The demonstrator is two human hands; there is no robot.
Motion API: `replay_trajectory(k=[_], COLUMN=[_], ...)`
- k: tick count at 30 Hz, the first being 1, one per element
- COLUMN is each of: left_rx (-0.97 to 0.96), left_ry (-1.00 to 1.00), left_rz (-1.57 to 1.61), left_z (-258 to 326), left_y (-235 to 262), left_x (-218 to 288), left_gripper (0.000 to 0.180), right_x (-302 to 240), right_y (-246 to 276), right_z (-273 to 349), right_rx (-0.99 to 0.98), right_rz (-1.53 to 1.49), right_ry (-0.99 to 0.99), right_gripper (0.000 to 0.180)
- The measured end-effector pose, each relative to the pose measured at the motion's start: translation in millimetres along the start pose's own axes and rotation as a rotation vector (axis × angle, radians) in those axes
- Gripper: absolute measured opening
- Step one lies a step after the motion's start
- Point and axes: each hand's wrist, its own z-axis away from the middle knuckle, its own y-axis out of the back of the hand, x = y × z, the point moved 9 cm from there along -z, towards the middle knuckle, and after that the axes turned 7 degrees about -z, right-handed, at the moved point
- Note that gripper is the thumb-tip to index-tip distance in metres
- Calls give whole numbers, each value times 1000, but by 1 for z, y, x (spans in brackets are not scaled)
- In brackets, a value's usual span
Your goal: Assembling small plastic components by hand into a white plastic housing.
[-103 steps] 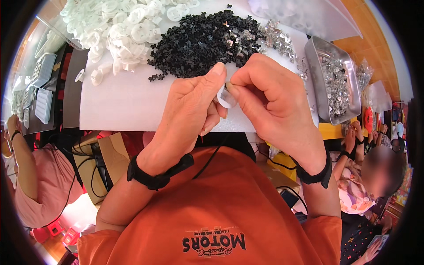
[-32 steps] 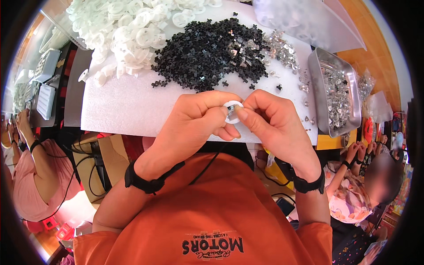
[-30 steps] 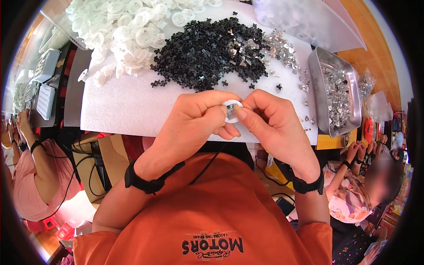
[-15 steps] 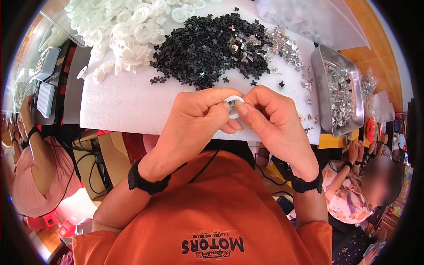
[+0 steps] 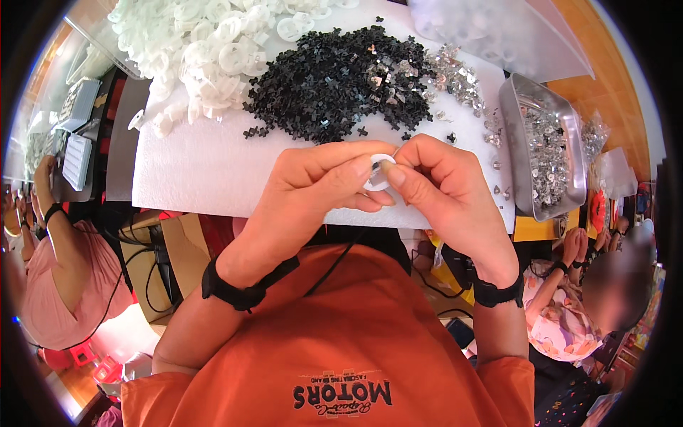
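Note:
Between my two hands is a small round white plastic part (image 5: 379,179) with something dark at its middle. My left hand (image 5: 320,181) pinches its left side, thumb on top and fingers curled beneath. From the other side my right hand (image 5: 445,196) presses its thumb onto the part, with the index finger bent behind. The fingertips hide much of the piece. Just beyond my hands lies a heap of small black cross-shaped pieces (image 5: 320,78). Farther left is a pile of round translucent white plastic parts (image 5: 213,50).
Small shiny metal pieces (image 5: 459,75) lie right of the black heap on a white foam sheet (image 5: 192,167). A metal tray (image 5: 509,135) of similar pieces stands at the right. A translucent sheet or bin (image 5: 512,35) is behind. People sit at left and right.
My left hand has shifted slightly left, and its thumb lies flatter along the white part. The right thumb stays pressed on it. More of the part's round face shows.

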Motion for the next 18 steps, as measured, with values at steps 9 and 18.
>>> replay_trajectory(k=[9,18], left_rx=[9,32], left_ry=[-21,-100], left_rz=[150,166], left_z=[0,2], left_y=[4,6], left_x=[-4,-4], left_gripper=[36,35], right_x=[-34,-44], right_y=[-4,-18], right_z=[12,12], right_rx=[219,275], right_rz=[286,402], right_ry=[269,456], right_gripper=[6,10])
